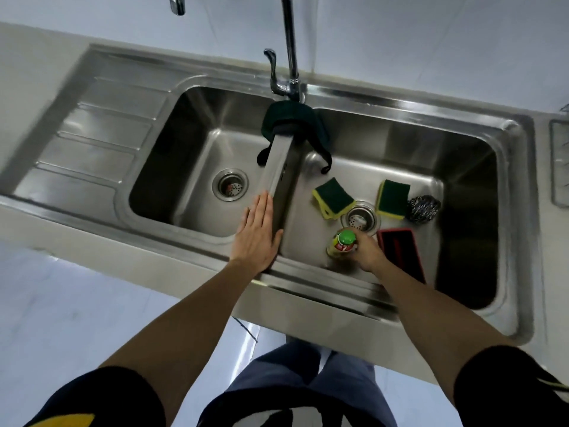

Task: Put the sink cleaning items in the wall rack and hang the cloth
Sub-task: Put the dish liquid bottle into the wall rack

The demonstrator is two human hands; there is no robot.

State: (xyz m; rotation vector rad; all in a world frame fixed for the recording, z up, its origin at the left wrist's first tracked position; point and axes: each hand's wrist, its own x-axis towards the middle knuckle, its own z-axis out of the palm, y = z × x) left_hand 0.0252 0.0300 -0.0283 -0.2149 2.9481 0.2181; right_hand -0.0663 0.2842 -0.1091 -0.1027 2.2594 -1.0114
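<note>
A yellow dish-soap bottle (340, 243) with a green cap stands in the right basin, and my right hand (368, 252) is wrapped around it. My left hand (257, 234) lies flat and open on the near end of the divider between the two basins. Two green-and-yellow sponges (333, 197) (392, 198) lie either side of the right drain. A steel-wool scourer (423, 208) sits beside the right-hand sponge. A red-edged black brush or holder (400, 251) lies just right of my hand. A dark green cloth (294, 118) is draped over the divider's far end.
The steel double sink (517, 211) has a ribbed drainboard (92, 140) on its left and a tap (291, 57) at the back centre. The left basin holds only its drain (230, 184). A wire tray edge (558, 167) shows at the far right. The wall rack is out of view.
</note>
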